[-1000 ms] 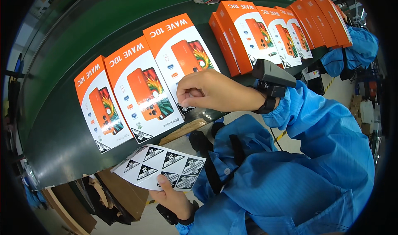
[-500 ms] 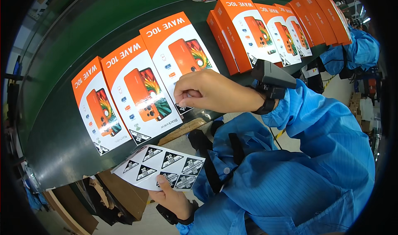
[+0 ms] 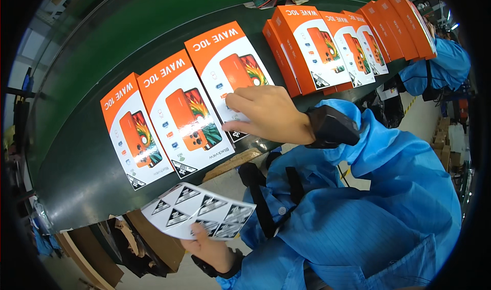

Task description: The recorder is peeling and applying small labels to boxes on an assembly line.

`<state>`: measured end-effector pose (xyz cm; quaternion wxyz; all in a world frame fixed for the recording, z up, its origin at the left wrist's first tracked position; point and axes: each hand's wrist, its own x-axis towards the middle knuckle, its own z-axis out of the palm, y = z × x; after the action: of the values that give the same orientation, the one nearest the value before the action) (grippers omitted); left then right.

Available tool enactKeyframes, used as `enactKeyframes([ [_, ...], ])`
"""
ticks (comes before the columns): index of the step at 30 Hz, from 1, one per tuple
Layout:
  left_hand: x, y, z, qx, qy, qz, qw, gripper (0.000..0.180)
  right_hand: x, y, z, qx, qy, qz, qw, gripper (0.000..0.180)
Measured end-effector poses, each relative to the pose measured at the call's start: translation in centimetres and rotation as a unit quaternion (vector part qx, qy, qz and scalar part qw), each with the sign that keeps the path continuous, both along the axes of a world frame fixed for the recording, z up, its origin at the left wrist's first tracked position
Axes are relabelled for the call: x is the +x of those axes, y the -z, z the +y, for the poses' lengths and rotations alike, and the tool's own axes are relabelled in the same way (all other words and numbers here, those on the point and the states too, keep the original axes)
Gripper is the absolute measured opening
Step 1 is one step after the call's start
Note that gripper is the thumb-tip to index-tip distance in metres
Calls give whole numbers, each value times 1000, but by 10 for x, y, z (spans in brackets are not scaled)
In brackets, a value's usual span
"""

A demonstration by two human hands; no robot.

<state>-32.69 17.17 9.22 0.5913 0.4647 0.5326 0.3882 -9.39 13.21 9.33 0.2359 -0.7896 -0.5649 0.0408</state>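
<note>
My left hand (image 3: 212, 251) grips a white sheet of black triangular stickers (image 3: 197, 210) by its near edge, thumb on top, below the table's front edge. Over the lower part of the rightmost of three phone boxes (image 3: 225, 49) hovers my right hand (image 3: 268, 113), its thumb apart from the curled fingers and nothing visible between them. A black triangular sticker shows at that box's lower corner beside the thumb. The middle phone box (image 3: 169, 77) and the left phone box (image 3: 120, 95), both orange and white, each bear a similar sticker at a lower corner.
Further right on the dark green table (image 3: 76, 198) stand several more orange phone boxes (image 3: 302, 21), some stacked. Another person's blue sleeve (image 3: 440, 67) is at the far right. Cardboard pieces (image 3: 153, 239) lie below the table's front edge.
My right hand has opened, with the thumb moving away from the fingers, and more of the sticker beneath shows. The whole view has shifted slightly. My left hand still holds the sheet.
</note>
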Motion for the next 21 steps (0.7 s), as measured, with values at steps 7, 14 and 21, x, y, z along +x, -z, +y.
enactKeyframes([
  [7, -50, -22, 117, 56, 148, -500, 851, 44, 16, 4, 2, 145, 68, 61, 985, 35],
  [14, 18, 33, 165, -31, 107, -135, 985, 40, 13, 39, -33, 115, 117, 373, 913, 59],
  [21, 25, -5, 133, -30, 190, -39, 981, 42, 7, 14, -46, 165, 126, 492, 845, 61],
])
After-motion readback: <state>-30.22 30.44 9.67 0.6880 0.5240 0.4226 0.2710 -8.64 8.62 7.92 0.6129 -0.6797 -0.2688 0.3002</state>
